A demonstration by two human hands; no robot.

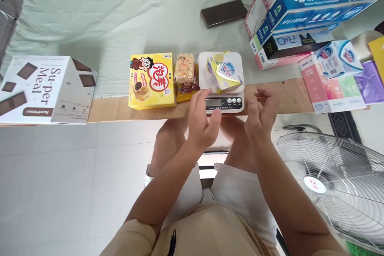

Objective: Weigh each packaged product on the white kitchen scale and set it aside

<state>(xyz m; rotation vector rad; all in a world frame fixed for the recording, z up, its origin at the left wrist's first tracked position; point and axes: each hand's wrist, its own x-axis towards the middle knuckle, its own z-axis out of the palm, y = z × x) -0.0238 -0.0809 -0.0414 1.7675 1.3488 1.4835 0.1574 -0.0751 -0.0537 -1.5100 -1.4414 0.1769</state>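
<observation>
A white kitchen scale [203, 61] with a small display and buttons stands at the table's front edge. On its platform lies a yellow and white soap box [226, 72], slightly turned. My left hand [202, 122] is at the scale's front left corner, thumb and fingers apart, holding nothing. To the right of the scale, my right hand [261, 114] hovers in front of the edge with its fingers loosely bent and nothing seen in them. Left of the scale are wrapped snacks [184, 69], one on top of others, beside a yellow snack box [151, 82].
A large white box [36, 88] stands far left. On the right are stacked toothpaste boxes [318, 6], a black box [297, 44] and a pink-and-white box [324, 88]. A phone [223, 13] lies behind the scale. A floor fan [318, 184] stands low at right.
</observation>
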